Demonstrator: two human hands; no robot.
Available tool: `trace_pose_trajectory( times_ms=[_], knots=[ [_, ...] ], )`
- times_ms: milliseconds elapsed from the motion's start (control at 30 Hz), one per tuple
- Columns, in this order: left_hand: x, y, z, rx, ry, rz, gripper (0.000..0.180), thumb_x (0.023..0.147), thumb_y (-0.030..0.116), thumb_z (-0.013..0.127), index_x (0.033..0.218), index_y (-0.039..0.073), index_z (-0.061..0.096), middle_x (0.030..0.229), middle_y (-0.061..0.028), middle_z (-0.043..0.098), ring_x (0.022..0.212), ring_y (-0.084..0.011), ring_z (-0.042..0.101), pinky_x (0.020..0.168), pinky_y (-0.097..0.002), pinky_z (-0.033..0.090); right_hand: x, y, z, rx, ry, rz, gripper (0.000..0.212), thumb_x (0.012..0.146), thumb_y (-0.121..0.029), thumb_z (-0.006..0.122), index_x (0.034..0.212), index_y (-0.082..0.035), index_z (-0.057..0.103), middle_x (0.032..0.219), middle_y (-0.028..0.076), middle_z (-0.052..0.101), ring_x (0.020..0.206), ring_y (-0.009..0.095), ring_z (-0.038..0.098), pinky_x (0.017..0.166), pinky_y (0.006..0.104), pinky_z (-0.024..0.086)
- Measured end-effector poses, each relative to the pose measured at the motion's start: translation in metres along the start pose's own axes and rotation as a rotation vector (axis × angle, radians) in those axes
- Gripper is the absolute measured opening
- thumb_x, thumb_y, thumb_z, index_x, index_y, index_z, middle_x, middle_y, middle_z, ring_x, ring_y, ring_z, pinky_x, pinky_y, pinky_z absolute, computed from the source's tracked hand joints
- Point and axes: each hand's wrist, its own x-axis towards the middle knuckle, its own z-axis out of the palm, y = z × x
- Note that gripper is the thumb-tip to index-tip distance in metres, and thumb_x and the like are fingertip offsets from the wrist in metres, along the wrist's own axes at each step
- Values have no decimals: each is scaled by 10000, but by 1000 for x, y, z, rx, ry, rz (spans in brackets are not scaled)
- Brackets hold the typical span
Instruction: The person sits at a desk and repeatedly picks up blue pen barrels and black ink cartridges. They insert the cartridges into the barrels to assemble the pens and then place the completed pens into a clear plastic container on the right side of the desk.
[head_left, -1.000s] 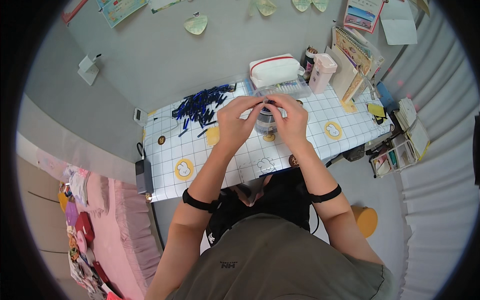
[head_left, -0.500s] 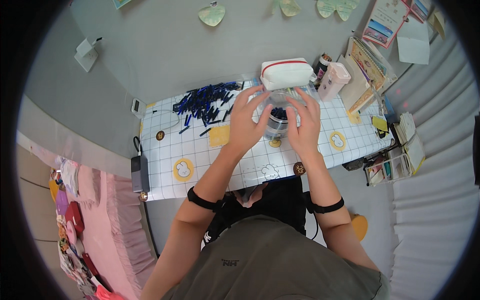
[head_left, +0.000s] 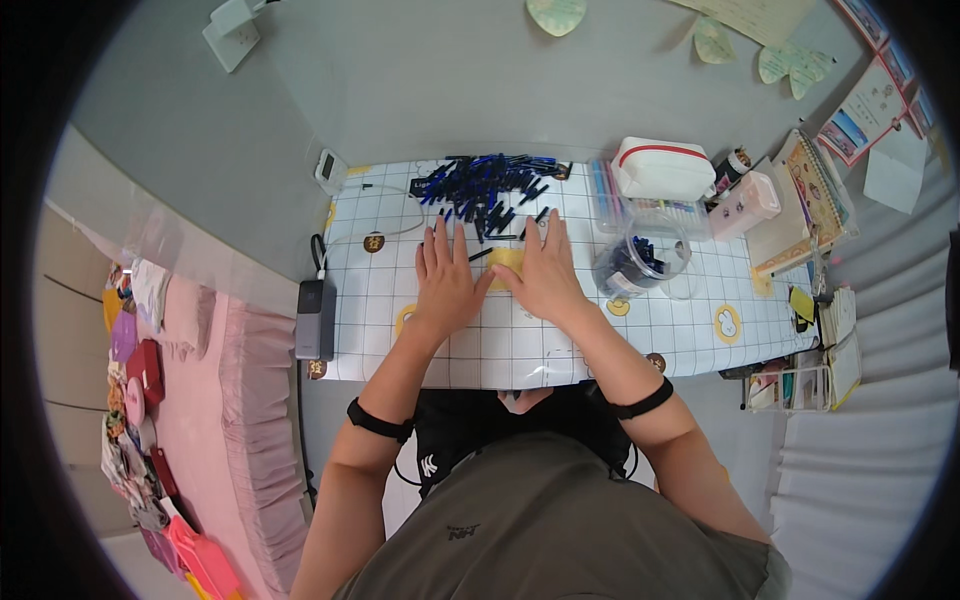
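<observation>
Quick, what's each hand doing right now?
Left hand: open, palm down, nothing visible in it.
Right hand: open, palm down, nothing visible in it, near the dark sticks.

Wht grid-topped desk is set against grey wall; pink bed is seen on L, pale curtain is hung on R.

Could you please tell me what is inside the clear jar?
Inside the clear jar, short dark-blue and black sticks are visible. Any sticks buried below the upper ones cannot be seen.
</observation>
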Motion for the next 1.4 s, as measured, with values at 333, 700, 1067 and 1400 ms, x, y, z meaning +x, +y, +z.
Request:
trace_pose_trajectory(
  times_ms=[333, 700, 1067, 1400],
  knots=[
    [37, -28, 13, -38, 97, 72, 800, 1072, 280, 683, 1683, -86, 319, 1776, -368, 214, 1639, -567, 220, 1360, -607, 169, 64, 26, 38, -62, -199, -33, 1215, 977, -761, 672, 1760, 32, 188, 1795, 405, 27, 1680, 569, 63, 1357, 627, 105],
    [23, -16, 16, 95, -11, 157, 671, 1138, 292, 570, 1734, 69, 355, 1821, -288, 192, 1688, -469, 195, 1377, -564, 161, 17, 16, 38, -130, -251, -173, 828, 1152, -502, 511, 1747, 19, 265, 1834, 294, 137, 1710, 460, 123, 1385, 564, 102],
    [-42, 16, 3, -58, -50, 199, 694, 1119, 234, 603, 1724, 17, 342, 1815, -273, 226, 1688, -439, 228, 1381, -537, 193, -39, 7, -7, 147, -380, -218, 864, 1084, -221, 682, 1738, 68, 196, 1842, 285, 93, 1705, 437, 163, 1384, 555, 168],
    [-69, 34, -25, -526, 6, 50, 632, 995, -59, 663, 1602, 7, 502, 1714, -203, 454, 1560, -413, 471, 1261, -477, 452, -69, 11, -29, 418, -129, -58, 744, 945, -74, 822, 1607, -11, 489, 1718, 192, 427, 1507, 434, 500, 1229, 489, 468]
  ],
)
